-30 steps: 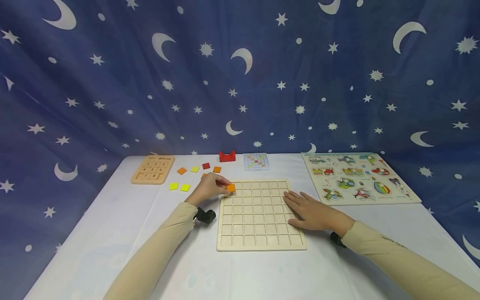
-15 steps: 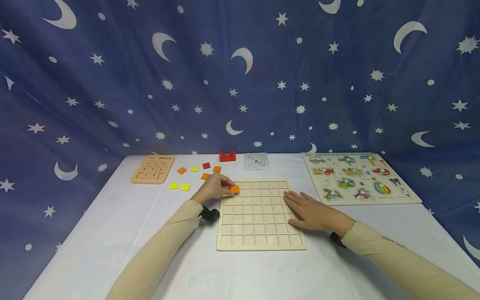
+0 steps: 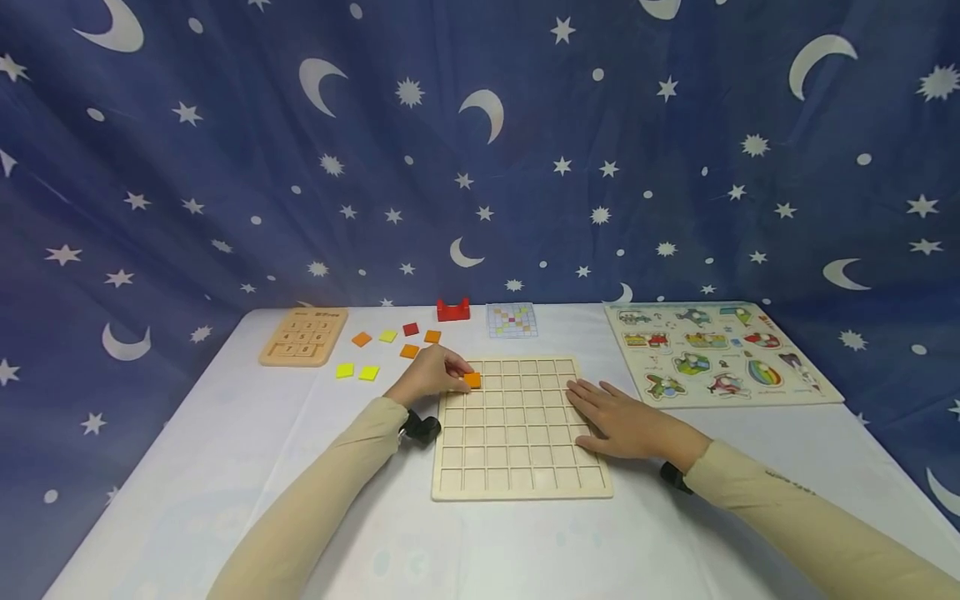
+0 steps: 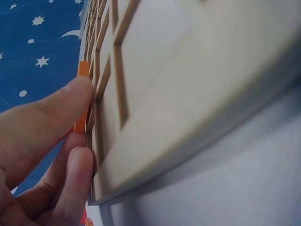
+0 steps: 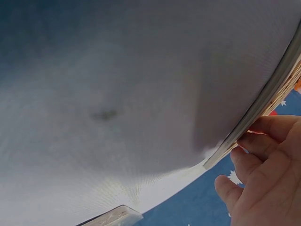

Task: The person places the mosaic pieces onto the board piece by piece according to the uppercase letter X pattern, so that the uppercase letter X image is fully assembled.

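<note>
From the head view, you are setting an orange tile [image 3: 472, 380] into the grid board's [image 3: 517, 483] upper-left cells; next it needs squaring and pressing flat. Your left hand [image 3: 430, 377] is pinching it; your right hand [image 3: 626, 423] is lying flat on the board. At the left wrist, thumb and fingers [image 4: 77, 165] are clamping the tile [image 4: 83, 70]. The right wrist view is blurry; fingers seemingly touching the board's edge [image 5: 263, 108].

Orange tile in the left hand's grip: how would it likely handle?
The orange tile looks thin, flat and stiff, so it probably won't roll. It seems light, pinched by the left hand. On the grid board it may slide.
</note>
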`<state>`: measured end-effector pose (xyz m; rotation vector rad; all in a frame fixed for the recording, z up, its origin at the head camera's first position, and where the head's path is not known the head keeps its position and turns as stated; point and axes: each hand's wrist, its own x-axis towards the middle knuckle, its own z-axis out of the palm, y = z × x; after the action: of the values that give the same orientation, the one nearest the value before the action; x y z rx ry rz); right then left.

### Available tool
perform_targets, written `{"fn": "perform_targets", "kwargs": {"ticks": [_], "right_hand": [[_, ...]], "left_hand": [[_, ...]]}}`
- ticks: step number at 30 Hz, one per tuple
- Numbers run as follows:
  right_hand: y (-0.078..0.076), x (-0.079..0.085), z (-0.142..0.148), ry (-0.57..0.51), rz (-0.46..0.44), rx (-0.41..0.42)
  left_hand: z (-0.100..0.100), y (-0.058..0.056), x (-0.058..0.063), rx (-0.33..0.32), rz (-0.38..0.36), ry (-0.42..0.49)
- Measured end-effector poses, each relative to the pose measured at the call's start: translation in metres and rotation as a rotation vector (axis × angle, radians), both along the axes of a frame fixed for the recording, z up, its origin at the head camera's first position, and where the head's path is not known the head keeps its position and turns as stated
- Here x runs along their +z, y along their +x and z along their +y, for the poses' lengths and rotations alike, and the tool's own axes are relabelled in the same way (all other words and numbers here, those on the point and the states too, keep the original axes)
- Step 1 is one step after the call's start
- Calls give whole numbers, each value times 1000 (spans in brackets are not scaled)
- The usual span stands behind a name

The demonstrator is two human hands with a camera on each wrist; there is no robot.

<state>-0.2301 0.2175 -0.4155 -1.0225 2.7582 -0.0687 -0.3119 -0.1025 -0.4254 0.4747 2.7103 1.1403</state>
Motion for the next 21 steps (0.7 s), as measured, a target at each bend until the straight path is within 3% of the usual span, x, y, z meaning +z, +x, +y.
{"fn": "perform_targets", "kwargs": {"ticks": [21], "right_hand": [[-1, -1, 1, -1, -9, -5]], "left_hand": [[6, -2, 5, -6, -23, -63]]}}
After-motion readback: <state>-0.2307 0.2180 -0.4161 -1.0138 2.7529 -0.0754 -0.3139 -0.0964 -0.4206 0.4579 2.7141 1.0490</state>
